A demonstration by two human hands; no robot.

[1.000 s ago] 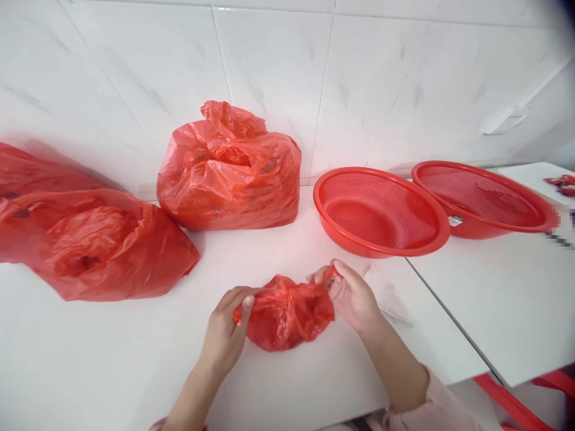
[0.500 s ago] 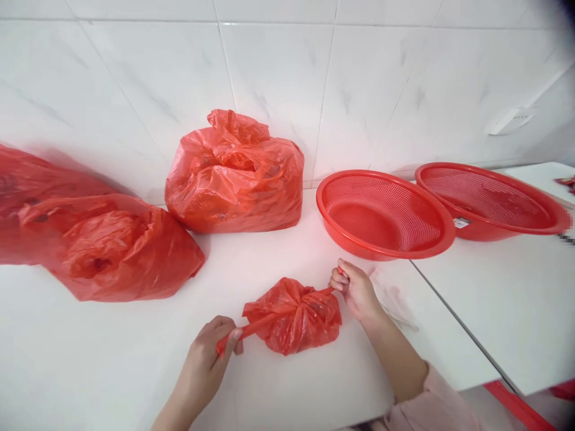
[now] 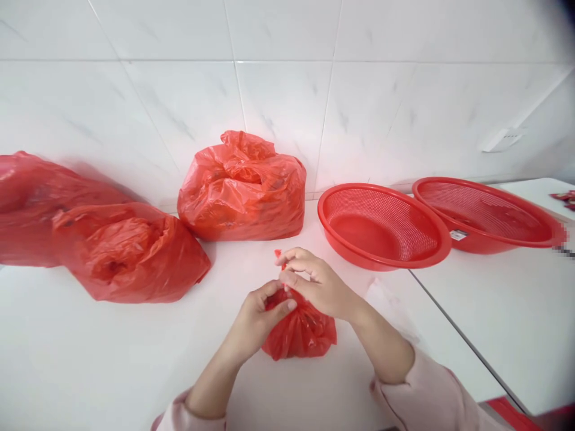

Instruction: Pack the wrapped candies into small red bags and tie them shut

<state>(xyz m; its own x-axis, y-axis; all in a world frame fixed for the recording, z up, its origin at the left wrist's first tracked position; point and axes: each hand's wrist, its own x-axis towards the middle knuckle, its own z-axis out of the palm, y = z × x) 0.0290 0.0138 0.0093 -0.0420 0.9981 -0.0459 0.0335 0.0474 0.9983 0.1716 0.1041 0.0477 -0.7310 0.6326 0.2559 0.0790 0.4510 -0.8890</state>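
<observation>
A small red plastic bag (image 3: 303,338), gathered and pleated at its top, rests on the white table in front of me. My right hand (image 3: 317,284) is above it, thumb and fingers pinching a twisted strip of the bag whose tip pokes up past the fingertips. From the left, my left hand (image 3: 260,317) closes on the gathered neck, with the thumb lying over the pleats. The knot area is partly hidden behind my fingers. Both hands are close together, the right slightly higher.
Against the tiled wall stands a full red bag (image 3: 242,197); another bulky red bag (image 3: 135,257) lies to the left. Two red colanders, one nearer (image 3: 381,239) and one farther (image 3: 485,209), sit at right. A clear plastic piece (image 3: 390,308) lies beside my right forearm.
My hands, earlier apart and stretching two strips of the small bag outward, have come together over its neck. The view has tilted up slightly.
</observation>
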